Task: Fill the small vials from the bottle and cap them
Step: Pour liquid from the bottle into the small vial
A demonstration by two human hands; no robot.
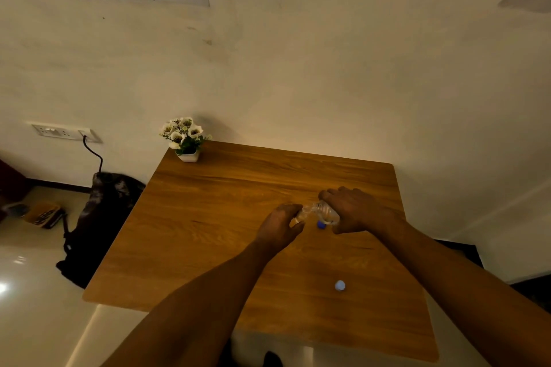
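My right hand [356, 210] grips a clear plastic bottle [323, 211], tipped to the left with its neck pointing down toward my left hand. My left hand [280, 225] is closed around a small vial [298, 220], mostly hidden by the fingers, right under the bottle's mouth. A small blue cap [321, 225] lies on the wooden table [208, 217] just below the bottle. A pale white-blue cap [340, 285] rests alone nearer to me on the table.
A small white pot of white flowers [185, 138] stands at the table's far left corner. A dark backpack [98, 217] leans on the floor left of the table, below a wall socket [64, 130] with a cable.
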